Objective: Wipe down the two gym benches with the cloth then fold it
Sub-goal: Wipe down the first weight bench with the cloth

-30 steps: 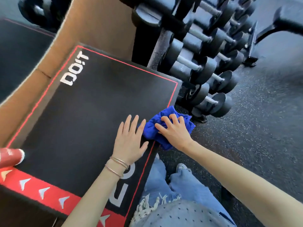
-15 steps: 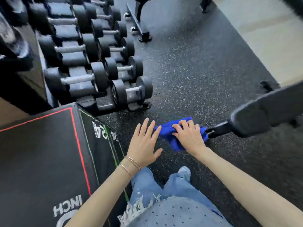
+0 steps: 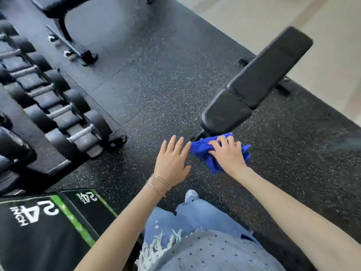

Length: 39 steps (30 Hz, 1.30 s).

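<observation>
My right hand (image 3: pixel 228 153) grips a bunched blue cloth (image 3: pixel 203 153) in the air, just below the near end of a black padded gym bench (image 3: pixel 254 83) that runs away to the upper right. My left hand (image 3: pixel 172 161) hovers beside the cloth with straight fingers spread, holding nothing, its fingertips close to the cloth's left edge. A second black bench (image 3: pixel 58 6) stands at the top left; only its pad end and its frame show.
A rack of black dumbbells (image 3: pixel 58 108) lines the left side. A black plyo box marked "24 INCH" (image 3: pixel 39 222) sits at the lower left. My legs in light jeans (image 3: pixel 195 222) stand on the speckled rubber floor (image 3: pixel 156 85).
The view has swung right, away from the plyo box top to the floor and the right bench. Both hands with the cloth have left the box and now hang near the bench's end.
</observation>
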Available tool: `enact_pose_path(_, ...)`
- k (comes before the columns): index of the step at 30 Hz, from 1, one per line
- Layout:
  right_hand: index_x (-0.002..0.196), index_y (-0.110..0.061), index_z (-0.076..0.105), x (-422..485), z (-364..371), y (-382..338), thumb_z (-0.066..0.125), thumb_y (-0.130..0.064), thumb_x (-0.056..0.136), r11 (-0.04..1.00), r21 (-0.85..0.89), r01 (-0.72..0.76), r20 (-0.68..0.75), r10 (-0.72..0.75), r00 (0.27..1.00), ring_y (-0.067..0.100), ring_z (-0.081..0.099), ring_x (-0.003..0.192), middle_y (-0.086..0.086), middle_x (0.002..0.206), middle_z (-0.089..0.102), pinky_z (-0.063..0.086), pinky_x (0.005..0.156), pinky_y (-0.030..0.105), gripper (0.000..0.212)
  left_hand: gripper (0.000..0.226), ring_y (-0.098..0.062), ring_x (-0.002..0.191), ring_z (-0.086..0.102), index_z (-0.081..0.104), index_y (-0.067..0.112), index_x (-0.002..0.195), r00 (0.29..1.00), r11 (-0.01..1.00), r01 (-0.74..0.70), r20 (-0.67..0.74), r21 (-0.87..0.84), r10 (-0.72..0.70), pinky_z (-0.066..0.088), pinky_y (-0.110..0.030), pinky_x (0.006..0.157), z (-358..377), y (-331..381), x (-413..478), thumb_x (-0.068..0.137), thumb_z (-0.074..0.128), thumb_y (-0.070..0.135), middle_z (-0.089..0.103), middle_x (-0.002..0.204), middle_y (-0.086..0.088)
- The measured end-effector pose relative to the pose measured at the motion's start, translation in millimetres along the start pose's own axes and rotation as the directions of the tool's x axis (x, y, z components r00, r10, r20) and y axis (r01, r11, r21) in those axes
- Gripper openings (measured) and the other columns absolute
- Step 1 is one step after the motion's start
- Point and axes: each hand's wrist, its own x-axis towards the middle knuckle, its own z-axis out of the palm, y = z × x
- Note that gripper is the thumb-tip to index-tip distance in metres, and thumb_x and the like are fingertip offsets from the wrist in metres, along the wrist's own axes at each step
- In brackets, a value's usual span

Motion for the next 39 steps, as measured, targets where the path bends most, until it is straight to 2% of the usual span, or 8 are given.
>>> enact_pose_path(6, 0.078, -0.019, 0.07, 14.2, 20.3, 52.7, 0.084, -0.04, 0.062, 0.997, 0.041, -0.059, -0.012, 0.06, 0.998, 0.028, 0.062, 0.067, 0.006, 0.077, 0.064, 0.05, 0.051, 0.033, 0.03, 0.074, -0.028, 0.145, 0.016, 0.015, 0.025, 0.148, 1.0, 0.999, -0.017, 0.006, 0.029, 0.017, 0.014, -0.046, 0.117, -10.3, 18.7, 58.3, 0.086, 0.046, 0.05, 0.023, 0.155, -0.005)
enact_pose_path(11, 0.081, -0.022, 0.069, 40.2, 43.3, 67.3, 0.077, -0.046, 0.069, 0.997, 0.012, -0.075, 0.03, 0.075, 0.997, 0.026, 0.061, 0.069, 0.003, 0.079, 0.064, 0.048, 0.052, 0.031, 0.028, 0.074, -0.028, 0.142, 0.023, 0.02, 0.023, 0.148, 0.999, 1.0, -0.025, 0.031, 0.016, 0.025, 0.019, -0.045, 0.115, -9.8, 9.6, 115.1, 0.085, 0.05, 0.048, 0.029, 0.153, -0.006)
enact_pose_path(19, 0.079, -0.021, 0.069, 120.4, 90.4, 78.2, 0.076, -0.045, 0.071, 0.992, 0.052, -0.119, 0.116, 0.112, 0.987, 0.025, 0.061, 0.07, 0.002, 0.08, 0.064, 0.049, 0.052, 0.031, 0.026, 0.078, -0.028, 0.138, 0.03, 0.021, 0.019, 0.147, 0.985, 0.999, -0.05, 0.162, -0.013, 0.052, 0.026, -0.044, 0.112, 8.1, -17.6, 225.6, 0.083, 0.052, 0.052, 0.031, 0.151, -0.007)
enact_pose_path(26, 0.079, -0.027, 0.067, 191.3, 143.4, 78.8, 0.069, -0.053, 0.074, 0.988, 0.048, -0.149, 0.205, 0.136, 0.969, 0.021, 0.061, 0.072, -0.003, 0.081, 0.063, 0.046, 0.055, 0.027, 0.027, 0.083, -0.027, 0.138, 0.03, 0.019, 0.015, 0.148, 0.962, 0.994, -0.071, 0.256, -0.081, 0.09, 0.027, -0.041, 0.111, 37.4, -37.8, 304.4, 0.082, 0.056, 0.05, 0.029, 0.152, -0.008)
enact_pose_path(31, 0.098, -0.018, 0.065, 213.5, 211.9, 70.6, 0.061, -0.042, 0.086, 0.958, 0.198, -0.209, 0.33, 0.136, 0.934, 0.03, 0.057, 0.089, 0.007, 0.099, 0.061, 0.045, 0.065, 0.04, 0.027, 0.085, -0.028, 0.137, 0.032, 0.016, 0.013, 0.148, 0.945, 0.989, -0.027, 0.318, -0.145, 0.072, 0.028, -0.041, 0.111, 84.5, -40.4, 339.6, 0.083, 0.058, 0.048, 0.027, 0.152, -0.009)
enact_pose_path(35, 0.12, -0.026, 0.054, 217.4, 269.4, 49.1, 0.048, -0.038, 0.093, 0.855, 0.357, -0.377, 0.538, 0.142, 0.831, 0.033, 0.04, 0.112, 0.008, 0.128, 0.046, 0.033, 0.082, 0.046, 0.03, 0.081, -0.027, 0.137, 0.032, 0.018, 0.013, 0.148, 0.939, 0.979, 0.063, 0.343, -0.192, 0.007, 0.029, -0.042, 0.11, 127.2, -41.9, 361.2, 0.084, 0.057, 0.044, 0.026, 0.153, -0.009)
enact_pose_path(37, 0.124, -0.035, 0.051, 213.4, 287.5, 36.7, 0.053, -0.043, 0.088, 0.823, 0.384, -0.419, 0.541, 0.167, 0.824, 0.034, 0.037, 0.114, 0.007, 0.134, 0.042, 0.032, 0.085, 0.048, 0.037, 0.082, -0.027, 0.138, 0.032, 0.018, 0.012, 0.148, 0.933, 0.97, 0.114, 0.358, -0.217, -0.029, 0.03, -0.041, 0.109, 146.5, -41.8, 369.5, 0.083, 0.058, 0.044, 0.024, 0.154, -0.009)
enact_pose_path(39, 0.121, -0.039, 0.054, 212.9, 297.5, 32.9, 0.057, -0.048, 0.082, 0.799, 0.41, -0.44, 0.473, 0.226, 0.852, 0.035, 0.039, 0.112, 0.006, 0.132, 0.045, 0.033, 0.084, 0.048, 0.04, 0.084, -0.028, 0.137, 0.032, 0.018, 0.012, 0.148, 0.928, 0.956, 0.154, 0.367, -0.25, -0.054, 0.032, -0.042, 0.109, 160.8, -43.1, 378.0, 0.082, 0.06, 0.043, 0.024, 0.154, -0.009)
